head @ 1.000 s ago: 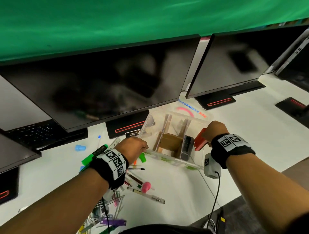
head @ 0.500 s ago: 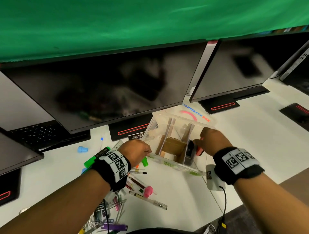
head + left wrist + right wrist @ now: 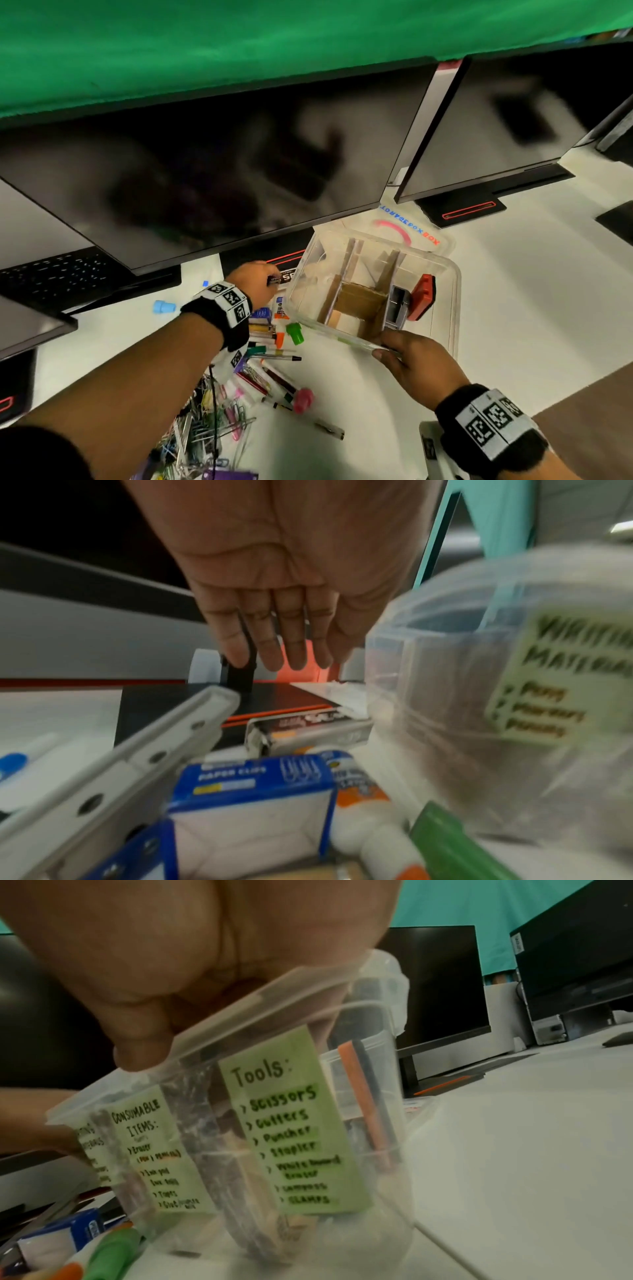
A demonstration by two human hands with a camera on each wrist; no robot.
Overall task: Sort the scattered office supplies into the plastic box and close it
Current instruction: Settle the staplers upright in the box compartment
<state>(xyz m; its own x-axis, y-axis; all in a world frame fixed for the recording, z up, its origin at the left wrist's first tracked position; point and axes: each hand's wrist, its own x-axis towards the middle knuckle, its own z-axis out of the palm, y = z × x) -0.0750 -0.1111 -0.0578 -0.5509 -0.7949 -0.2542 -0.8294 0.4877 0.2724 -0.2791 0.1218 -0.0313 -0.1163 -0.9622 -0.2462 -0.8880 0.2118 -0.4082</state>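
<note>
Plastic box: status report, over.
Right hand grips plastic box near rim. Left hand open, reaching behind the box. Lid off; pens still scattered.

**An office desk under a row of monitors**

Wide black flat monitors (image 3: 212,164) stand side by side from 9 to 2 o'clock on a long white desk (image 3: 513,291), a black keyboard (image 3: 58,274) at 9 o'clock, green cloth backdrop (image 3: 239,41) at 12 o'clock.
</note>
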